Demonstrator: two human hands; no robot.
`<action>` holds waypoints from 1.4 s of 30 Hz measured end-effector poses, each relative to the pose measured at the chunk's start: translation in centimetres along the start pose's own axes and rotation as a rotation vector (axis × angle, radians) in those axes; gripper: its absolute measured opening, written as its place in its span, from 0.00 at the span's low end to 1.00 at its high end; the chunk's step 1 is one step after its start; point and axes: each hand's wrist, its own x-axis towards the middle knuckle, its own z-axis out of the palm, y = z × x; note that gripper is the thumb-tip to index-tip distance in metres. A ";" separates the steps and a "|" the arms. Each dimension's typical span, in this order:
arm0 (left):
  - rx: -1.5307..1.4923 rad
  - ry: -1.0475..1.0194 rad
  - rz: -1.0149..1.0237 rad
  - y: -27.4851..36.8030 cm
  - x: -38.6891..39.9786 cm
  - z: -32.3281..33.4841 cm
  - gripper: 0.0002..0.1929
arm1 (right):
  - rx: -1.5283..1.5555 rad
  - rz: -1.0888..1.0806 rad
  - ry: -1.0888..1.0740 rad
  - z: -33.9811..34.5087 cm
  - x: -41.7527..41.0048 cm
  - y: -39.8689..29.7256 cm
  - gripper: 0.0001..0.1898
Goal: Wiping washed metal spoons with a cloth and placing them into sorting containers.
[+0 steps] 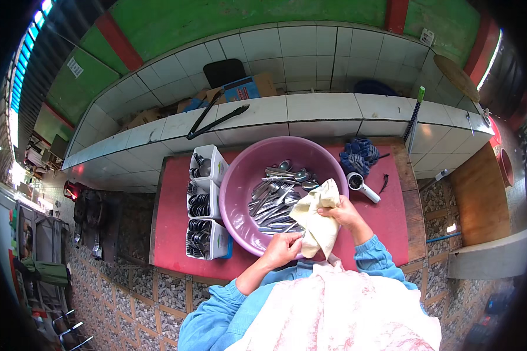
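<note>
A wide purple plastic basin [241, 237] rests on the table before me, with a heap of metal spoons and forks [274, 202] inside. My right hand [344, 215] grips a cream cloth [318, 215] over the basin's near right side. My left hand [283, 250] is at the near rim, thumb and finger pinched together against the cloth's left edge. Whether a piece of cutlery sits between those fingers or inside the cloth is hidden. Left of the basin, three white plastic holders stand in a row: a far one [217, 164], a middle one [214, 202] and a near one [219, 241], each holding cutlery.
A red cover [171, 219] lies over the wooden table. Right of the basin are a crumpled dark blue cloth [359, 155] and a white handheld device [366, 188]. Black tongs [217, 123] lie on the tiled ledge [320, 106] behind, with cardboard boxes [263, 85] beyond it.
</note>
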 end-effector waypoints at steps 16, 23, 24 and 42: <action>0.033 0.188 0.204 0.3 1.6 2.8 0.08 | 0.374 0.191 -0.261 1.6 -1.1 0.9 0.17; 0.070 0.447 0.195 4.0 3.5 -2.1 0.06 | 0.011 0.148 -0.212 2.1 -1.3 -1.1 0.11; 0.056 0.435 0.218 4.7 3.9 -2.4 0.07 | -0.042 0.129 -0.254 2.6 -1.4 -1.3 0.11; 0.471 1.382 0.458 1.3 3.7 -20.0 0.11 | -0.297 0.231 -0.274 -2.0 -2.2 1.8 0.19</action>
